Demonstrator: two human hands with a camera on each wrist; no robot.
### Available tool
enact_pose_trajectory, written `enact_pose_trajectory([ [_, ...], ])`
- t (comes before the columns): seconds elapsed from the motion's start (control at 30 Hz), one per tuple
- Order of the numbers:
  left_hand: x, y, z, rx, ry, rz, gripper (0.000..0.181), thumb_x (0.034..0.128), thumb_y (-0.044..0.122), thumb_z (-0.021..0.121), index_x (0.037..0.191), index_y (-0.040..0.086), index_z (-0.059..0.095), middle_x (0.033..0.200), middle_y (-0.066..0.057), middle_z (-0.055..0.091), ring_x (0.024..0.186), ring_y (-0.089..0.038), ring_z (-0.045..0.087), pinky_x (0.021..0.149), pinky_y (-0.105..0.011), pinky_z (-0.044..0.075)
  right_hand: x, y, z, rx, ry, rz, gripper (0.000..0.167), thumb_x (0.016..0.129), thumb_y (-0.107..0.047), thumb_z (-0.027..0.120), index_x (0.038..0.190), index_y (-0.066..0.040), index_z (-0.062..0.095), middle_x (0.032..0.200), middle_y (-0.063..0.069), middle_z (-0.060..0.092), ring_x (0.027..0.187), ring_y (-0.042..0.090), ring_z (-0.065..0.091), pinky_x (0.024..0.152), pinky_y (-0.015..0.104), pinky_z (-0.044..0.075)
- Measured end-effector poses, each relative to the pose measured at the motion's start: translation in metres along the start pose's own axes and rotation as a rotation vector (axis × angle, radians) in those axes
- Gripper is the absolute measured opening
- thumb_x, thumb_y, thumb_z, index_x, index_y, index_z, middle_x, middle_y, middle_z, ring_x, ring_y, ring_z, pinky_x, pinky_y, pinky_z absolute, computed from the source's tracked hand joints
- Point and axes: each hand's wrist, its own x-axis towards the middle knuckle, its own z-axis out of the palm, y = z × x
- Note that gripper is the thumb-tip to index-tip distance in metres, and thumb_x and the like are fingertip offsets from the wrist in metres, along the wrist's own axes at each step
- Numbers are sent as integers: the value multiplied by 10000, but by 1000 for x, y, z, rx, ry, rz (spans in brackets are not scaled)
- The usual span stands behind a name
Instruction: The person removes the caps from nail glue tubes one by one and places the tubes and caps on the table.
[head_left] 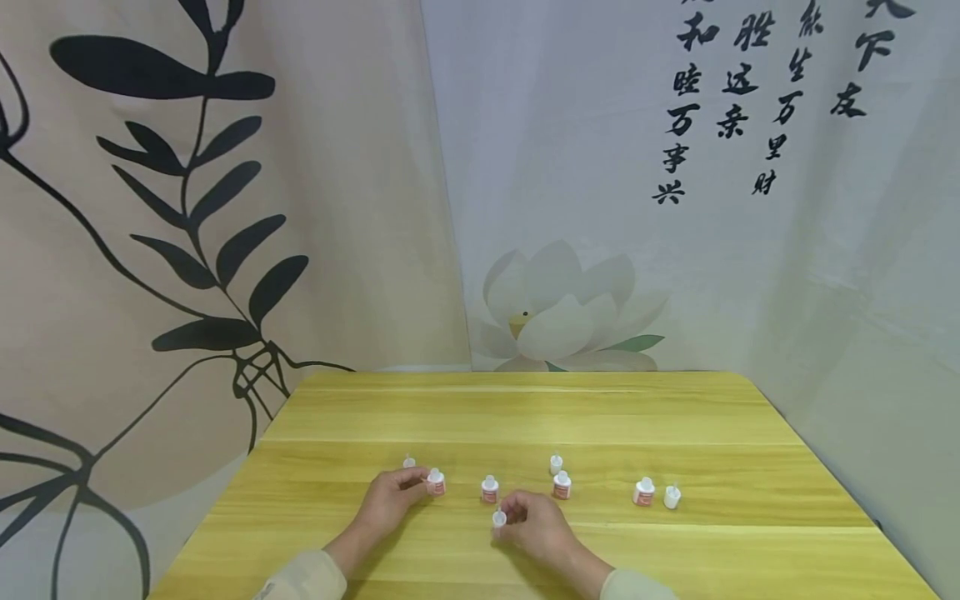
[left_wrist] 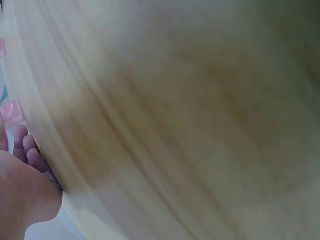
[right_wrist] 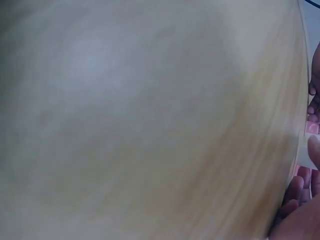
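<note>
On the wooden table, my left hand [head_left: 392, 500] pinches a small white bottle with a red-and-white label [head_left: 437, 482] between thumb and fingertips. The left wrist view shows curled fingers beside its pink-looking label [left_wrist: 12, 113]. A small white cap with a thin tip [head_left: 499, 519] is held between the thumb and fingers of my right hand [head_left: 537, 527]. Just beyond that hand stands a second labelled bottle [head_left: 490, 489]. Another white cap [head_left: 408, 462] sits behind my left fingers, partly covered by them. In the right wrist view, my right hand [right_wrist: 300, 212] shows only at the edge.
Right of centre stand a labelled bottle [head_left: 562, 485] and, behind it, a white cap [head_left: 556, 464]. Farther right are another bottle [head_left: 643, 492] and a cap [head_left: 672, 497]. A printed cloth [head_left: 360, 208] hangs behind the table [head_left: 525, 408].
</note>
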Motion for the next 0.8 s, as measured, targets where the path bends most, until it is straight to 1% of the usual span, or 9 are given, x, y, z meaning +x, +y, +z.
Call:
enact_pose_trajectory([
  [0.27,1,-1,0,21,-1,4,188,874,234,763,1001,95,759,984,-32,741,966,-192,659,899,-377,511,0,1,0,-20,-5,-3,225,758,-76,826,923,-90,674,821,-43,633,755,127,564,661,251,480],
  [0.47,0,1,0,9,0,-8,196,865,225,772,1005,89,755,983,-35,737,950,-181,651,875,-355,517,2,3,2,-53,8,-5,225,750,-87,835,905,-103,672,804,-61,626,737,105,553,650,244,468],
  [0.67,-1,3,0,-15,-14,-1,205,866,230,769,1006,82,752,972,-47,739,939,-188,655,866,-354,515,1,3,1,-36,14,-19,228,745,-68,836,900,-78,670,797,-45,623,726,102,550,637,238,469],
  [0.8,-1,3,0,-27,-19,2,209,875,215,761,1023,69,749,984,-60,738,947,-198,657,846,-315,524,1,3,1,-19,12,-17,225,747,-60,835,900,-69,670,797,-36,626,723,107,552,631,236,471],
])
